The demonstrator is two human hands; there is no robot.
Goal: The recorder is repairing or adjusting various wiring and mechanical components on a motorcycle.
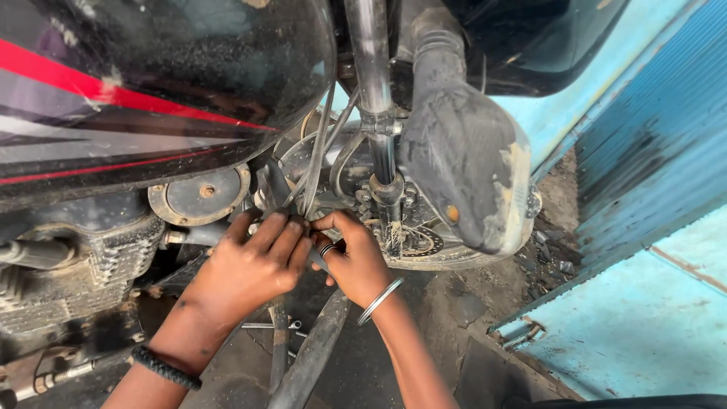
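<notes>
Grey cables (pixel 318 163) at the motorcycle's front wheel (pixel 424 246) are being fitted, left hand (pixel 254 265) and right hand (pixel 352 257) both pinching their lower ends; seating them next seemingly needs fine fingertip control.

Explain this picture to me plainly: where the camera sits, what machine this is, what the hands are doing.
The one picture comes from a camera on the person's head, looking down. The machine is a motorcycle: its black fuel tank with red stripes, a fork tube, the muddy front mudguard and the finned engine. The left hand and right hand meet at the cables below the tank, fingers curled; what they grip is hidden. The right wrist wears a metal bangle. Metal tools lie on the dirty ground beneath.
</notes>
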